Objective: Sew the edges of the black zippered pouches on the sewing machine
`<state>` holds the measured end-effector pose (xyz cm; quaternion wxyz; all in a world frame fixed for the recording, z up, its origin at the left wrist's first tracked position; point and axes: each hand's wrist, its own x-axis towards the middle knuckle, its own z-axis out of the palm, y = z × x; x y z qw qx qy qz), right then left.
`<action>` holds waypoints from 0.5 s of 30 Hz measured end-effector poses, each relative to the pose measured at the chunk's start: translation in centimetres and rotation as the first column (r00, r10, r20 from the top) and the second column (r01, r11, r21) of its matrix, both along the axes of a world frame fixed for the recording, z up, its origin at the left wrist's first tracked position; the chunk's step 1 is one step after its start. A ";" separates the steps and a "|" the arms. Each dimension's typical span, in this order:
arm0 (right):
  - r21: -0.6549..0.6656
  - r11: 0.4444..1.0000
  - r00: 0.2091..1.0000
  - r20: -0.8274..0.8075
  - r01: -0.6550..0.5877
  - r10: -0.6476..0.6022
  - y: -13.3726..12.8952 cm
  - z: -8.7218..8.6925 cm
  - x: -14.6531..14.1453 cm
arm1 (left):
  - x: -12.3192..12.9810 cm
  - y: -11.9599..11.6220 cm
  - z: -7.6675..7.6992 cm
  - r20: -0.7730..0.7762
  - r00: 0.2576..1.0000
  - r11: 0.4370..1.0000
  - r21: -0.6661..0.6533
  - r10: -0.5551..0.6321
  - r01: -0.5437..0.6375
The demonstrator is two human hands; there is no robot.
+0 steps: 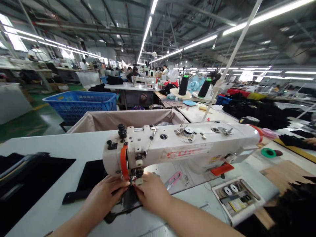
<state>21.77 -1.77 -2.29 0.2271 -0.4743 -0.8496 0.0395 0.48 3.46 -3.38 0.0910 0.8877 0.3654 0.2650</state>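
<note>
Both hands, left hand point(105, 194) and right hand point(151, 192), are curled at the needle of the white sewing machine point(172, 148), fingertips pinched close, tbh can't tell what's between them. Black fabric point(92, 172) lies left of the needle on the pale table point(61, 141), more runs out of frame. Big workshop behind, blue basket point(81, 103), distant folks too blurry

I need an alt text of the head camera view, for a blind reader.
Two bare hands work close together under the needle area of a white sewing machine; black fabric lies left, pink snips right.
</note>
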 end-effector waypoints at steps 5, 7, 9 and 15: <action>0.031 0.999 0.998 -0.054 0.026 -0.025 -0.1 -0.3 0.4 | -0.5 -0.1 1.6 -0.141 0.988 0.998 -0.007 0.056 -0.058; 0.051 0.999 0.994 -0.105 0.016 -0.010 -0.5 -0.3 0.5 | -1.1 -2.3 2.8 -0.272 0.955 0.988 -0.069 0.115 -0.138; 0.070 0.997 0.985 -0.172 -0.009 0.021 -0.8 -0.5 0.9 | -1.9 -5.8 3.9 -0.398 0.913 0.974 -0.159 0.087 -0.162; 0.202 0.971 0.965 -0.203 -0.125 0.166 0.4 -2.6 4.9 | -8.8 -17.7 4.6 -0.418 0.908 0.986 -0.152 0.001 -0.071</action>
